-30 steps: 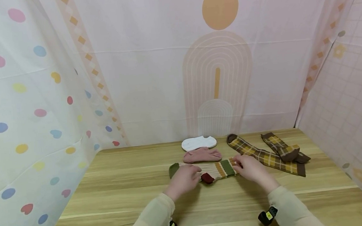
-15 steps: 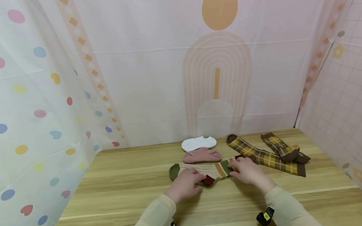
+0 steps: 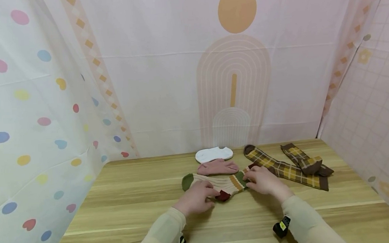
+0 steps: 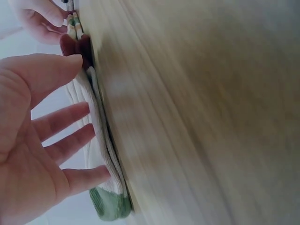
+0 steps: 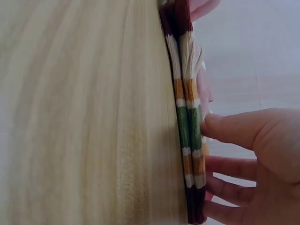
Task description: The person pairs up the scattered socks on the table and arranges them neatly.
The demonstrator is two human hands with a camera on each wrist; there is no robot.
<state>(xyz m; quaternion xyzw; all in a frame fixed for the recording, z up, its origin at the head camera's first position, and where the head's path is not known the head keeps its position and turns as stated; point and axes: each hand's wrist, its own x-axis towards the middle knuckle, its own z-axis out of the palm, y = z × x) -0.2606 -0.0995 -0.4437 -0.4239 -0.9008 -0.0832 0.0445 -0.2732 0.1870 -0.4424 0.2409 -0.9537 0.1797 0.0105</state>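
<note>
My left fingers point(image 4: 86, 179), straight and gripping nothing, rest against the striped socks point(image 3: 218, 181), which lie stacked on the bench point(image 3: 136, 203) between my hands. My right fingers point(image 5: 232, 167), also extended and unclenched, touch the cuff end point(image 5: 198, 206). I judge I'm aligning this pair; the next move calls for gently evening both layers' edges.

Right-hand fingers point(image 5: 234, 167) at two layered striped socks point(image 5: 195, 123) on a wood-grain tabletop point(image 5: 84, 112).
</note>
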